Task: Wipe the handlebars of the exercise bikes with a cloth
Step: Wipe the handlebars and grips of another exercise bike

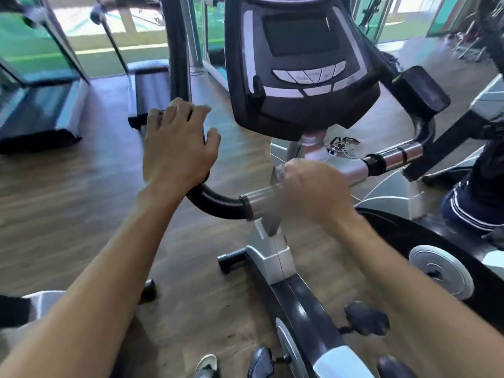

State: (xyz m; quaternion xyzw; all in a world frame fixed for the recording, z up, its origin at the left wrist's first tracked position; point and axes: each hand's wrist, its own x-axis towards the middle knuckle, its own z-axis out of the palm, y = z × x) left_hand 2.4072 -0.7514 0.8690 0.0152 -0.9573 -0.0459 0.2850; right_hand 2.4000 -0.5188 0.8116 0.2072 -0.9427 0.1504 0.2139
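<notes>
Exercise bike [275, 257] on wooden floor [68, 214]; its console [297, 64] above the handlebar [218, 203]; my left hand [177, 148] lies open-fingered over the handlebar's black left grip; my right hand [311, 192], blurred, curls at the handlebar's chrome centre; I cannot tell whether it holds a cloth.

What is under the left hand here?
The left hand rests on the handlebar's black foam grip, which curves out beneath the wrist. The grip's upper part is covered; no cloth shows there.

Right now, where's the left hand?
In the head view, left of centre: the left hand rests on the black foam grip of the bike's left handlebar, just left of the console.
</notes>
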